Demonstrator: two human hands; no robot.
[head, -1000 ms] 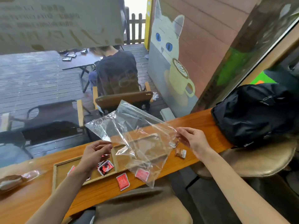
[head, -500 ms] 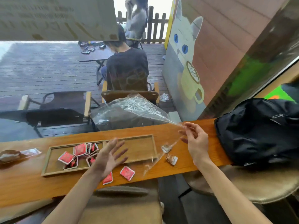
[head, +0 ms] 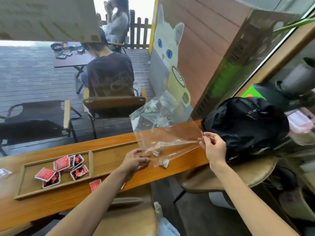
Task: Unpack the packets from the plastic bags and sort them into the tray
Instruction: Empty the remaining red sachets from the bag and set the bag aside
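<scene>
the right hand [head: 214,147] pinches one corner of a clear plastic bag [head: 167,132] between thumb and fingertips, just in front of a black backpack [head: 245,123] that sits at the right end of the wooden counter [head: 109,189]. the bag fans out from that pinch toward the left and up, slack and crumpled at its far edge, lifted above the counter. the left hand [head: 135,161] has its fingers curled and half spread at the bag's lower left edge; whether they actually grip the plastic cannot be told.

two small brownish packets [head: 161,156] lie on the counter between the hands, seen through or just under the bag, one close behind the other.

left of the left hand sits a long wooden tray [head: 92,165] with two compartments. the left compartment holds a loose heap of red packets [head: 62,167], some overlapping; the right compartment shows bare wood. another red packet [head: 95,184] lies on the counter just in front of the tray, beside the left forearm. at the far left edge, a bit of another plastic bag [head: 4,172] shows.

beyond the window a person in a dark top [head: 110,74] sits with their back to the counter.
</scene>
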